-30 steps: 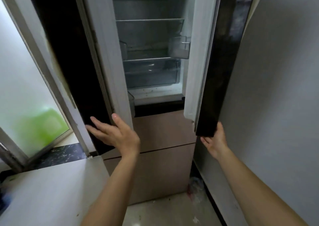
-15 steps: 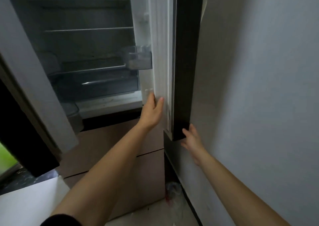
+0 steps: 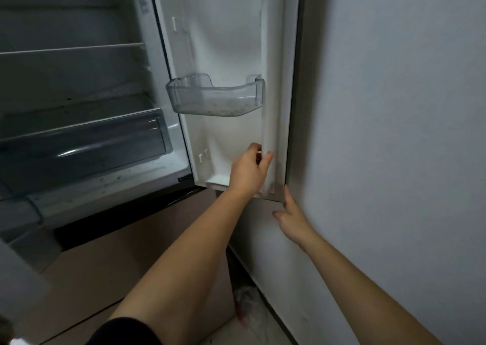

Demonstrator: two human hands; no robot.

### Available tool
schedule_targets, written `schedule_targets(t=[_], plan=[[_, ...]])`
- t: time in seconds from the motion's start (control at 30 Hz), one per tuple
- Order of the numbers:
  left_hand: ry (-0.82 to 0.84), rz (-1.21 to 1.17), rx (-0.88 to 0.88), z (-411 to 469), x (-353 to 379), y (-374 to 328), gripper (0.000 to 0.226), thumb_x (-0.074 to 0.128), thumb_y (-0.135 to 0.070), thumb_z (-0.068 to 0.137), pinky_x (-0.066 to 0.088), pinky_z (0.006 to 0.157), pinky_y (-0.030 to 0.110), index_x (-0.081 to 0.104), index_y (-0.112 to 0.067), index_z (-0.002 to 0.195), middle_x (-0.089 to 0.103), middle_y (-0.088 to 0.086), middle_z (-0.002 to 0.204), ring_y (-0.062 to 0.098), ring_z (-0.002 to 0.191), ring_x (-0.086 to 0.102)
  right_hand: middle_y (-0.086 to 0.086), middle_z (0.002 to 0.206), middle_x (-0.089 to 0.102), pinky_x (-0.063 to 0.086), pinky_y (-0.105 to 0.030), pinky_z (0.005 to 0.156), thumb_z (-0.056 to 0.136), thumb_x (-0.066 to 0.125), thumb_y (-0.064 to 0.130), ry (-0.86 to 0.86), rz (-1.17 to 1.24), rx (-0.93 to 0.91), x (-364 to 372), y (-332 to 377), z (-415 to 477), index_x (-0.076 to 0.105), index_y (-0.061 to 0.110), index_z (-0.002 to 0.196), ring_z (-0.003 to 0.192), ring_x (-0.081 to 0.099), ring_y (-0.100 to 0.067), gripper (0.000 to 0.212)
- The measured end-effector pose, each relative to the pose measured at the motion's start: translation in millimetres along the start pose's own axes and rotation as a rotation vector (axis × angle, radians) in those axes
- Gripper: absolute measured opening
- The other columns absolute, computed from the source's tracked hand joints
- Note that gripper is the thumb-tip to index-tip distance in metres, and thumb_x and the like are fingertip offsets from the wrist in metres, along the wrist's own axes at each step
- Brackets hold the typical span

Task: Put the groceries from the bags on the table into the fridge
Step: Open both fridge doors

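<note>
Your left hand [image 3: 248, 172] sits just right of centre in the frame, and it grips the white seal [image 3: 271, 107] that runs down the inner edge of the open door [image 3: 226, 42]. The thumb lies on the side of the strip facing you and the curled fingers go round its other side, low on the door near the bottom corner. A black sleeve [image 3: 126, 331] shows on that arm at the bottom edge of the frame.

Your right hand [image 3: 293, 222] is just below and to the right of it, with the fingers straight and spread and nothing held. Its forefinger points up and touches the bottom outer corner of the door, close against the pale wall [image 3: 394, 107] that fills the right side of the frame.

Above your left hand, a clear bin [image 3: 215, 100] hangs on the inside of the door, with specks of dirt along its bottom.

Further left, the fridge [image 3: 65, 76] stands open across the upper left of the frame. A shelf [image 3: 71, 50] crosses it high up, and a clear drawer [image 3: 86, 144] sits at the bottom of the compartment. Crumbs and spots dot the sill in front of that drawer.

Below the open compartment, brown panels [image 3: 147, 239] form the lower front of the fridge. A crumpled bag [image 3: 246, 305] lies on the floor between the fridge and the wall, at the lower middle.
</note>
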State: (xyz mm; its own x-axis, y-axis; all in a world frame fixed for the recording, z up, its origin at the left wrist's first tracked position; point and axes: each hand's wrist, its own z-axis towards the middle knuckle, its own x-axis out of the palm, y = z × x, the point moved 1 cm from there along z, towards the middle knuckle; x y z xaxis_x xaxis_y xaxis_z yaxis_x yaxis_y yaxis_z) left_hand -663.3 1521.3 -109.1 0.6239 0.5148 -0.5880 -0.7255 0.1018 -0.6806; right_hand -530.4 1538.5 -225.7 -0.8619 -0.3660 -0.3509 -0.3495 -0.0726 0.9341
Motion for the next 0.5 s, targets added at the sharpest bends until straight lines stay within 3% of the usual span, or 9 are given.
schedule_targets(t=[0.1,0.27,0.33,0.4,0.5], plan=[[0.057,-0.019,-0.027,9.3,4.0,0.2,0.042,0.056,-0.044,0.098,0.051,0.082,0.033,0.058,-0.009,0.12,0.071,0.007,0.105,0.025,0.097,0.065,0.002,0.167,0.009,0.023,-0.039,0.122,0.097,0.048,0.006,0.002,-0.004,0.022,-4.0,1.6,5.5,-0.002,0.031,0.16,0.153,0.016,-0.023,0.084],[0.165,-0.047,-0.051,4.6,-8.3,-0.3,0.042,0.052,-0.037,0.101,0.048,0.095,0.032,0.058,-0.01,0.133,0.068,0.009,0.123,0.024,0.113,0.062,0.001,0.166,0.017,0.028,-0.038,0.119,0.096,0.052,0.009,-0.05,0.019,0.056,0.6,3.7,6.4,0.003,0.026,0.16,0.15,0.024,-0.025,0.083],[0.145,0.044,0.004,-12.8,-26.2,7.2,0.04,0.05,-0.035,0.102,0.044,0.099,0.03,0.06,-0.013,0.133,0.064,0.006,0.13,0.023,0.119,0.058,-0.004,0.157,0.032,0.041,-0.033,0.107,0.095,0.057,0.014,-0.104,0.029,0.102,8.1,2.4,5.2,0.006,0.018,0.16,0.139,0.039,-0.026,0.083],[0.055,0.189,0.074,-33.7,-51.6,18.4,0.037,0.05,-0.035,0.102,0.041,0.1,0.032,0.061,-0.015,0.131,0.062,0.003,0.132,0.021,0.123,0.054,-0.008,0.143,0.043,0.052,-0.037,0.092,0.094,0.06,0.019,-0.113,0.116,0.223,21.9,2.8,3.5,0.013,0.008,0.157,0.12,0.051,-0.027,0.079],[-0.097,0.397,0.107,-68.2,-101.8,33.8,0.034,0.051,-0.035,0.1,0.043,0.103,0.039,0.063,-0.017,0.127,0.06,0.001,0.133,0.019,0.126,0.05,-0.014,0.135,0.052,0.055,-0.039,0.075,0.096,0.06,0.025,0.023,0.151,0.338,56.6,9.0,1.9,0.036,0.004,0.147,0.112,0.058,-0.032,0.061]])
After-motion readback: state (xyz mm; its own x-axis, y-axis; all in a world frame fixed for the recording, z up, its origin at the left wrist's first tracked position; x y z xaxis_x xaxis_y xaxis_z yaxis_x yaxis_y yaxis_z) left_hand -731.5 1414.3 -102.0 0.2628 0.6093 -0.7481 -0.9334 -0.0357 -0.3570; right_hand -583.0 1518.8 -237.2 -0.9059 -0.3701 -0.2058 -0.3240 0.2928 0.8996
